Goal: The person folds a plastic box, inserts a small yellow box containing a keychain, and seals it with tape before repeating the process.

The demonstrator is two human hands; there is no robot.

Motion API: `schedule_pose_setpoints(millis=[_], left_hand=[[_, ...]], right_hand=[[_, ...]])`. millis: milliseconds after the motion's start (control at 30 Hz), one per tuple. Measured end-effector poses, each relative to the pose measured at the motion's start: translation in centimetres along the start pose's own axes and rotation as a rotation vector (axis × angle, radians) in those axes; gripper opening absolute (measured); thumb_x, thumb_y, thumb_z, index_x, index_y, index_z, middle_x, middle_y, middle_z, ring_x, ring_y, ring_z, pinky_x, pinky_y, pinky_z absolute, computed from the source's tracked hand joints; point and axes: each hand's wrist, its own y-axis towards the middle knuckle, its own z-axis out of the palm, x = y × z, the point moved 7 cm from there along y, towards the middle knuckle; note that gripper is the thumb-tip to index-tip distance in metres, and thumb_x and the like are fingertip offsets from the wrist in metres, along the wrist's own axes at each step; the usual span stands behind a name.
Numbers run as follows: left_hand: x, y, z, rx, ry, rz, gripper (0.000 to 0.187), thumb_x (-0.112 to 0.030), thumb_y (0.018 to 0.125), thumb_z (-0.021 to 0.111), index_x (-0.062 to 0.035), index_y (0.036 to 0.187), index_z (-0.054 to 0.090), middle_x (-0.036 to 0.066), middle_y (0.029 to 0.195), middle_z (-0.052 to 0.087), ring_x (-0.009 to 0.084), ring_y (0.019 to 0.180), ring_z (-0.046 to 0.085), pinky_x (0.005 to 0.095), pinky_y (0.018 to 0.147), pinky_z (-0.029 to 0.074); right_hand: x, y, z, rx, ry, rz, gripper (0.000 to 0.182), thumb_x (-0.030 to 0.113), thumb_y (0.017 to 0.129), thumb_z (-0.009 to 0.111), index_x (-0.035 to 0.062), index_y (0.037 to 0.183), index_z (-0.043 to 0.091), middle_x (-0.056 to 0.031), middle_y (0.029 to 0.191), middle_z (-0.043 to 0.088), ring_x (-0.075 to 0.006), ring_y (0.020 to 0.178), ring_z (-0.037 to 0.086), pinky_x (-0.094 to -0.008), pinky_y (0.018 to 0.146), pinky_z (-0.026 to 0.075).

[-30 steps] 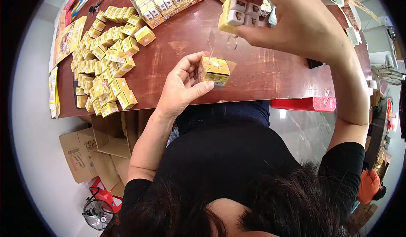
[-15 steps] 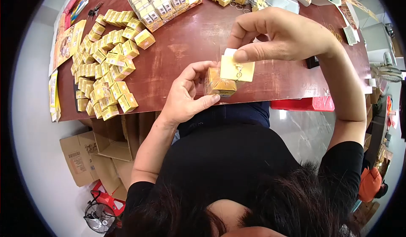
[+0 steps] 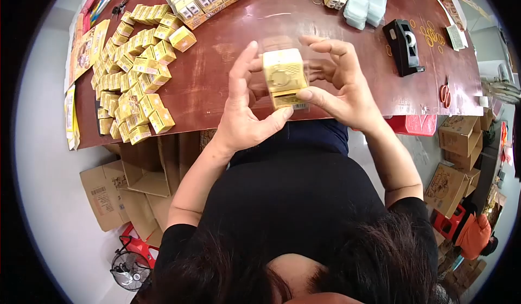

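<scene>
Yellow cube (image 3: 283,77) in clear plastic box sitting above table (image 3: 336,100) edge, between our hands. We are pinching it: left hand (image 3: 244,108) and right hand (image 3: 339,87) fingertips only. Risk: slick box slipping, falling into lap; keyring possibly jamming flap.

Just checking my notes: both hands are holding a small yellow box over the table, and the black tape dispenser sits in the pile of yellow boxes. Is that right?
Not quite. The head view shows both the left hand and right hand holding the yellow box over the table, but the tape dispenser stands alone at the opposite end from the pile of boxes.
</scene>
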Motion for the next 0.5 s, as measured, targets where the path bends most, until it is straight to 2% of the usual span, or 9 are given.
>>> schedule_pose_setpoints(millis=[67,100,167,200,267,367,400,467,500], left_hand=[[0.0,-0.7,1.0,0.111,0.173,0.004,0.088,0.001,0.075,0.078,-0.0107,0.152,0.036,0.014,0.138,0.047,0.0270,0.124,0.058,0.0410,0.101,0.054],[0.3,-1.0,1.1,0.112,0.167,-0.010,0.088,0.001,0.075,0.078,-0.0107,0.152,0.036,0.014,0.138,0.047,0.0270,0.124,0.058,0.0410,0.101,0.054],[1.0,-1.7,1.6,0.209,0.250,-0.034,0.074,0.000,0.073,0.079,-0.0101,0.139,0.046,0.012,0.130,0.049,0.0267,0.118,0.062,0.0407,0.100,0.054],[1.2,-2.3,1.5,0.214,0.250,-0.045,0.074,0.000,0.073,0.079,-0.0101,0.139,0.046,0.012,0.130,0.049,0.0267,0.118,0.062,0.0407,0.100,0.054],[2.6,-3.8,2.0,0.300,0.215,-0.196,0.066,-0.002,0.074,0.081,-0.0104,0.131,0.049,0.011,0.127,0.049,0.0257,0.119,0.060,0.0400,0.101,0.054],[4.2,-5.2,2.1,0.262,-0.051,-0.366,0.043,-0.008,0.092,0.074,-0.0083,0.127,0.049,0.011,0.131,0.048,0.0239,0.129,0.053,0.0394,0.105,0.050],[3.8,-4.8,2.0,0.201,0.047,-0.253,0.030,-0.008,0.099,0.066,-0.0055,0.124,0.050,0.011,0.135,0.050,0.0223,0.130,0.052,0.0389,0.107,0.048],[4.4,-4.8,2.1,0.165,-0.041,-0.286,0.028,-0.007,0.099,0.065,-0.0040,0.123,0.051,0.012,0.136,0.051,0.0216,0.129,0.052,0.0383,0.106,0.048],[4.6,-4.8,2.1,0.130,-0.124,-0.315,0.026,-0.006,0.099,0.064,-0.0026,0.122,0.052,0.012,0.137,0.052,0.0209,0.128,0.053,0.0378,0.106,0.048]], right_hand=[[-1.6,-1.6,1.1,-0.060,0.172,0.058,0.064,0.008,0.090,0.078,0.0062,0.141,0.040,-0.0161,0.152,0.042,-0.0244,0.128,0.058,-0.0372,0.103,0.053],[-2.5,-2.5,1.2,-0.063,0.177,0.072,0.064,0.008,0.090,0.078,0.0062,0.141,0.040,-0.0161,0.152,0.042,-0.0244,0.128,0.058,-0.0372,0.103,0.053],[-3.0,-3.8,1.5,-0.062,0.155,0.018,0.052,0.011,0.089,0.080,0.0034,0.134,0.054,-0.0119,0.140,0.051,-0.0221,0.119,0.064,-0.0368,0.096,0.058],[-3.1,-4.6,1.7,-0.077,0.230,0.099,0.037,0.008,0.090,0.078,0.0019,0.123,0.064,-0.0114,0.139,0.053,-0.0223,0.120,0.063,-0.0374,0.099,0.057],[-3.7,-5.9,1.6,-0.034,0.165,0.125,0.035,0.008,0.089,0.078,0.0022,0.121,0.065,-0.0117,0.139,0.053,-0.0225,0.120,0.064,-0.0374,0.099,0.058],[-5.1,-7.5,2.0,-0.003,0.146,0.171,0.028,0.008,0.089,0.078,0.0036,0.115,0.069,-0.0127,0.137,0.056,-0.0232,0.120,0.064,-0.0369,0.100,0.056],[-5.1,-7.6,1.7,-0.025,0.027,0.067,0.028,0.007,0.089,0.078,0.0043,0.115,0.069,-0.0124,0.135,0.058,-0.0230,0.119,0.064,-0.0364,0.101,0.055],[-5.5,-8.1,2.2,-0.043,-0.089,-0.035,0.028,0.007,0.089,0.078,0.0049,0.115,0.068,-0.0121,0.134,0.059,-0.0228,0.118,0.064,-0.0359,0.101,0.053],[-6.4,-8.3,2.4,-0.134,0.114,0.019,0.029,0.008,0.089,0.078,0.0053,0.116,0.068,-0.0118,0.132,0.060,-0.0230,0.119,0.064,-0.0358,0.102,0.052]])
